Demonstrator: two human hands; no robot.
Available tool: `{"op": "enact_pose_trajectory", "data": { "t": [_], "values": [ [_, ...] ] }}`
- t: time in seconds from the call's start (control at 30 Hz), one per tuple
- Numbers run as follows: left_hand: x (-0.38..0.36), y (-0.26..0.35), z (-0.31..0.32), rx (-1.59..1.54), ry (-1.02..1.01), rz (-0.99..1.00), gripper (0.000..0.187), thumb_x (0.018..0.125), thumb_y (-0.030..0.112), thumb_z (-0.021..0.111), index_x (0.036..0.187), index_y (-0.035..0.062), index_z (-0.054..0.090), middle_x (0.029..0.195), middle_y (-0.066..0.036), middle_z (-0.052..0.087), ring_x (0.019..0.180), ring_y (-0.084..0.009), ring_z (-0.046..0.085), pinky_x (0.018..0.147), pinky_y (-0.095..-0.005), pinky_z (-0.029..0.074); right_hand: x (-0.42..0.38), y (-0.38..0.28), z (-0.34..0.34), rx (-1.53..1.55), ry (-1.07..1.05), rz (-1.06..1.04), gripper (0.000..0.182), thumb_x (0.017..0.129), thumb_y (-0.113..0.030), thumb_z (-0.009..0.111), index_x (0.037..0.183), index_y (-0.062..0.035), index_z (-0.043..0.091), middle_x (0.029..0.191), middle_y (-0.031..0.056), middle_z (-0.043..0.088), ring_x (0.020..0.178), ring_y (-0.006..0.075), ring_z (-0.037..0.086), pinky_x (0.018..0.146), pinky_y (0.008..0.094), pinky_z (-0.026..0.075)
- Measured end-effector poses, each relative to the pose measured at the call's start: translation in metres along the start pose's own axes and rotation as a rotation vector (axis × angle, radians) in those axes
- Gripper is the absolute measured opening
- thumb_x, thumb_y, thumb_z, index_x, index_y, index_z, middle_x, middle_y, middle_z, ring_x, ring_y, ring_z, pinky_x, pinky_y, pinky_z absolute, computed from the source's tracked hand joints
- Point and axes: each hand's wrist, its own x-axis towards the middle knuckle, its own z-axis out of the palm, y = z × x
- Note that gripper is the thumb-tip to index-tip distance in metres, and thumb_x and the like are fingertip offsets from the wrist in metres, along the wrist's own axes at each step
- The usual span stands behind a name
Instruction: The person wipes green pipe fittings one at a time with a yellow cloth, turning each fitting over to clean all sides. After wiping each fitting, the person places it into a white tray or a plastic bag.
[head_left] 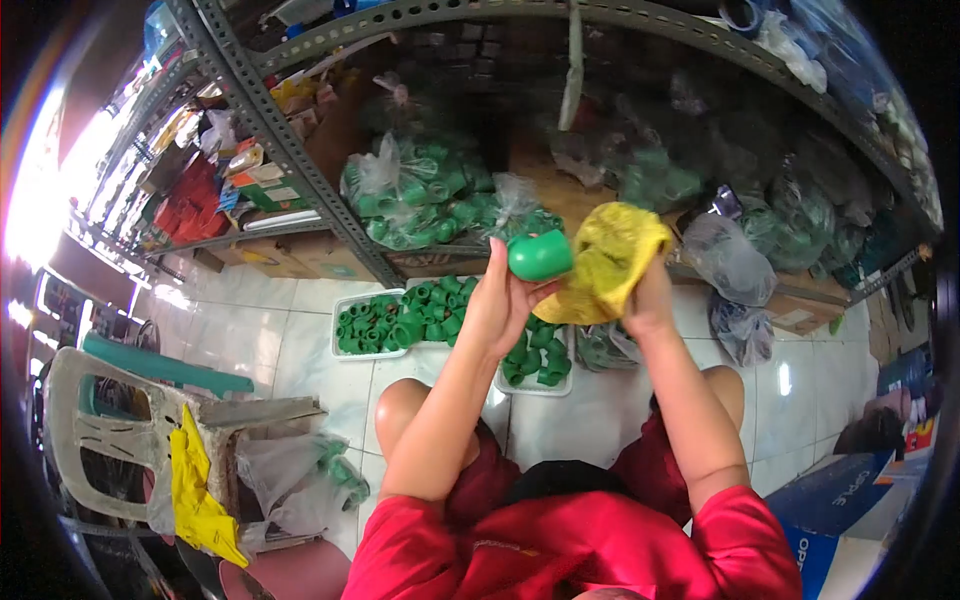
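Note:
My left hand (500,300) is closed around a glossy green pipe fitting (538,256), rounded at one side, held up at chest height. Gripped in my right hand (651,295) is a yellow cloth (618,255), bunched and draped close beside the fitting, overlapping its right edge in this view. Below my hands, small green fittings (437,308) fill white trays on the floor. One tray (370,356) is at the left, and another (540,391) sits partly behind my left forearm.
A metal shelf (285,150) rises in front, holding plastic bags of green fittings (410,195). More bags (735,260) hang at the right. A worn plastic chair (105,440) with a yellow cloth (198,490) stands at the left; blue boxes (825,510) lie at the right.

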Motion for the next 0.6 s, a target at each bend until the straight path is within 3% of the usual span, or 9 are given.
{"op": "enact_pose_trajectory", "data": {
  "t": [0.07, 0.1, 0.23, 0.33, 0.4, 0.43, 0.47, 0.53, 0.6],
  "values": [
    [0.001, 0.005, -0.009, -0.290, -0.152, -0.166, 0.057, 0.088, 0.054, 0.030, 0.111, 0.0054, 0.048, 0.093, -0.009, 0.056, 0.084, -0.0196, 0.054, 0.081, -0.0376, 0.044, -0.003, -0.010, -0.004, 0.106, -0.047, 0.004, 0.042, 0.091, -0.033, 0.038, 0.121, -0.0041, 0.042, 0.118, 0.0091, 0.050, 0.108, 0.0245, 0.049, 0.092, 0.0380, 0.041],
    [-0.002, 0.006, -0.003, -0.294, -0.012, -0.197, 0.057, 0.088, 0.055, 0.029, 0.107, 0.0055, 0.050, 0.082, -0.007, 0.053, 0.072, -0.0170, 0.050, 0.077, -0.0367, 0.044, -0.002, -0.011, -0.008, 0.110, -0.050, 0.013, 0.042, 0.091, -0.033, 0.038, 0.121, -0.0041, 0.042, 0.118, 0.0091, 0.050, 0.108, 0.0245, 0.049, 0.092, 0.0380, 0.041],
    [-0.001, 0.001, -0.012, -0.381, -0.074, -0.270, 0.050, 0.089, 0.050, 0.034, 0.102, 0.0048, 0.051, 0.073, -0.004, 0.047, 0.060, -0.0141, 0.044, 0.069, -0.0335, 0.043, -0.006, -0.010, -0.014, -0.065, -0.187, -0.058, 0.043, 0.089, -0.032, 0.044, 0.121, -0.0032, 0.042, 0.119, 0.0100, 0.049, 0.107, 0.0244, 0.049, 0.091, 0.0379, 0.041],
    [0.001, 0.000, -0.018, -0.421, -0.088, -0.355, 0.045, 0.090, 0.046, 0.035, 0.099, 0.0048, 0.051, 0.072, -0.005, 0.049, 0.059, -0.0138, 0.044, 0.067, -0.0342, 0.044, -0.003, 0.000, -0.021, -0.176, -0.177, -0.060, 0.041, 0.088, -0.028, 0.047, 0.119, -0.0021, 0.044, 0.117, 0.0102, 0.050, 0.105, 0.0234, 0.051, 0.088, 0.0363, 0.043],
    [0.000, 0.001, -0.017, -0.358, -0.063, -0.362, 0.045, 0.090, 0.046, 0.036, 0.096, 0.0046, 0.052, 0.072, -0.005, 0.050, 0.059, -0.0142, 0.045, 0.066, -0.0340, 0.044, -0.002, 0.010, -0.033, -0.937, -0.283, -0.340, 0.035, 0.086, -0.019, 0.051, 0.115, -0.0006, 0.047, 0.113, 0.0091, 0.053, 0.100, 0.0207, 0.053, 0.083, 0.0327, 0.044],
    [-0.001, 0.002, -0.014, -0.293, -0.039, -0.367, 0.045, 0.090, 0.045, 0.036, 0.093, 0.0045, 0.053, 0.072, -0.005, 0.051, 0.059, -0.0145, 0.046, 0.065, -0.0338, 0.044, -0.016, 0.005, -0.006, -0.493, -0.136, -0.040, 0.033, 0.081, -0.011, 0.056, 0.112, -0.0001, 0.049, 0.108, 0.0076, 0.055, 0.095, 0.0179, 0.054, 0.080, 0.0298, 0.044],
    [-0.001, 0.002, -0.013, -0.294, -0.042, -0.371, 0.045, 0.090, 0.045, 0.036, 0.093, 0.0045, 0.053, 0.072, -0.005, 0.051, 0.059, -0.0145, 0.046, 0.065, -0.0338, 0.044, -0.019, 0.000, -0.002, -0.834, -0.219, -0.112, 0.037, 0.077, -0.011, 0.061, 0.111, -0.0010, 0.050, 0.107, 0.0064, 0.056, 0.093, 0.0159, 0.054, 0.080, 0.0282, 0.043],
    [-0.002, 0.001, -0.008, -0.122, 0.038, -0.335, 0.047, 0.089, 0.048, 0.036, 0.086, 0.0047, 0.055, 0.071, -0.005, 0.054, 0.061, -0.0161, 0.049, 0.065, -0.0321, 0.044, -0.026, -0.001, 0.014, -1.036, -0.445, -0.298, 0.040, 0.075, -0.013, 0.065, 0.111, -0.0017, 0.050, 0.107, 0.0065, 0.055, 0.093, 0.0160, 0.054, 0.081, 0.0288, 0.043],
    [-0.006, 0.004, -0.001, -0.005, 0.062, -0.303, 0.049, 0.089, 0.049, 0.037, 0.088, 0.0051, 0.057, 0.076, -0.005, 0.057, 0.066, -0.0160, 0.052, 0.067, -0.0298, 0.043, -0.028, 0.007, 0.014, -1.065, -0.416, -0.284, 0.040, 0.074, -0.013, 0.066, 0.109, -0.0017, 0.052, 0.107, 0.0071, 0.056, 0.095, 0.0178, 0.054, 0.082, 0.0300, 0.042]
  ]
}}
